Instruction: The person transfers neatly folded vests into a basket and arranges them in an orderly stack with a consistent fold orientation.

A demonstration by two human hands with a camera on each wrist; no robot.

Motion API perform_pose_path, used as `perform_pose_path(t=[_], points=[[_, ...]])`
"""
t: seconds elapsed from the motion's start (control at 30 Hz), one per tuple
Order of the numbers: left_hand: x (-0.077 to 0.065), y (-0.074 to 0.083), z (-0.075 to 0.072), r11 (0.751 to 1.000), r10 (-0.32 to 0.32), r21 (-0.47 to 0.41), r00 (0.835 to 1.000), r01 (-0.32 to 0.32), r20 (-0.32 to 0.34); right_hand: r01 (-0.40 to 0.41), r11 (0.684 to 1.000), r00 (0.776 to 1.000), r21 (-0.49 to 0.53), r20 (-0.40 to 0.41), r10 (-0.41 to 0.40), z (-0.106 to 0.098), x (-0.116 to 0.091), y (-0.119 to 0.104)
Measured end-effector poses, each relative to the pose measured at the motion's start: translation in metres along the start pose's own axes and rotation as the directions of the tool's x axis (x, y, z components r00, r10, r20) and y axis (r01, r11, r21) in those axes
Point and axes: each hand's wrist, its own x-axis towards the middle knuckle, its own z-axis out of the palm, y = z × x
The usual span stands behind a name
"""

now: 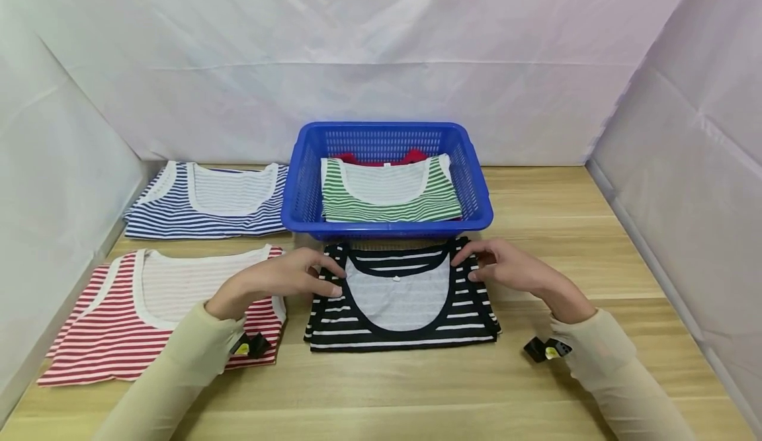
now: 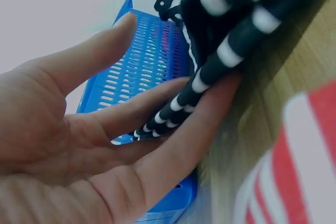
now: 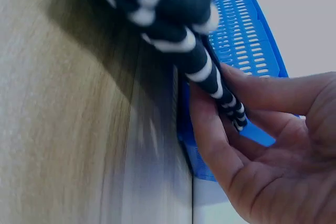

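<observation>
A folded black-and-white striped tank top [image 1: 399, 335] lies in front of the blue basket, its pale grey inner back showing at the neckline. At its left shoulder is my left hand [image 1: 297, 272]. In the left wrist view, this hand's fingers [image 2: 173, 156] reach under the fabric edge, and the thumb stands apart from it. My right hand [image 1: 512, 269] is at the right shoulder. The right wrist view shows its thumb and fingers [image 3: 207, 129] pinching the layered edge of the tank top [image 3: 197, 61]. Some fingertips are hidden by cloth.
The blue basket [image 1: 387, 231] directly behind holds a folded green striped tank top [image 1: 387, 213] over a red garment [image 1: 417, 156]. At left lie a folded blue striped top [image 1: 178, 221] and a red striped top [image 1: 113, 342]. White cloth walls [image 1: 381, 84] enclose the wooden table [image 1: 417, 401].
</observation>
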Motion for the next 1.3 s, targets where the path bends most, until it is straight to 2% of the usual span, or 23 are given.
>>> perform_pose_path(t=[0.13,0.2,0.37,0.5,0.67,0.8,1.03,1.3], points=[[0.002,-0.001,0.002,1.0,-0.027,0.002,0.999,0.027,-0.023,-0.007,1.0,1.0,0.019,-0.027,0.007,0.001,0.001,0.001],[0.003,-0.001,0.003,0.999,-0.035,0.003,0.999,0.035,-0.013,-0.005,1.0,1.0,0.009,-0.007,0.005,0.002,0.0,0.0],[0.004,0.001,0.006,1.0,0.007,0.007,1.0,-0.007,0.004,-0.004,1.0,0.997,0.0,0.075,0.004,0.005,-0.002,-0.003],[0.006,0.004,0.009,0.998,0.025,0.058,0.999,-0.022,-0.038,0.027,1.0,0.994,-0.003,0.105,-0.027,0.009,-0.002,-0.004],[0.009,0.005,0.012,0.993,0.031,0.118,0.996,-0.021,-0.079,0.066,0.998,0.994,-0.005,0.09,-0.066,0.011,0.0,-0.002],[0.008,0.005,0.012,0.99,0.049,0.136,0.993,-0.033,-0.11,0.066,0.998,0.993,-0.008,0.095,-0.065,0.01,-0.001,-0.002],[-0.001,0.015,0.005,0.993,0.095,0.079,0.987,-0.085,-0.131,0.046,0.999,0.994,-0.017,0.095,-0.045,0.003,-0.006,-0.007],[-0.007,0.023,0.002,0.997,0.071,0.004,0.988,-0.071,-0.135,0.098,0.995,0.99,-0.025,0.106,-0.095,-0.008,-0.018,-0.023]])
